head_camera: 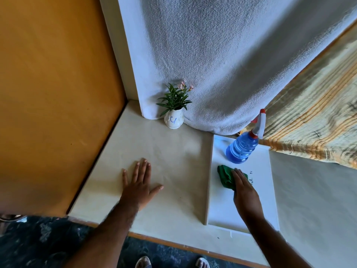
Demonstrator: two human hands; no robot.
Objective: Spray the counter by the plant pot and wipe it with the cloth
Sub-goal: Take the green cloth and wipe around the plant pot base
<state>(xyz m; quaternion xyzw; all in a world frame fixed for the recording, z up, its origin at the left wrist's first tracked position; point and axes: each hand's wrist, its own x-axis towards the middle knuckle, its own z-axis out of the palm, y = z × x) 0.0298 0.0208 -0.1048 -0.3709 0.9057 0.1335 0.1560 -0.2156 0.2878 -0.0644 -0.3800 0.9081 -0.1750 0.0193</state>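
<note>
While left hand (140, 183) lies flat, cloth (227, 176) under right fingers (239, 176) (crumpled).

The right hand (244, 192) covers the near part of the green cloth (226, 176). Small dark print on the white tray (251, 202), right of centre, is too tiny to read. Both forearms run off the bottom edge.

orange wall (48, 84) | white towel (222, 64) | striped cloth (313, 122) | dark floor (38, 244)
</note>
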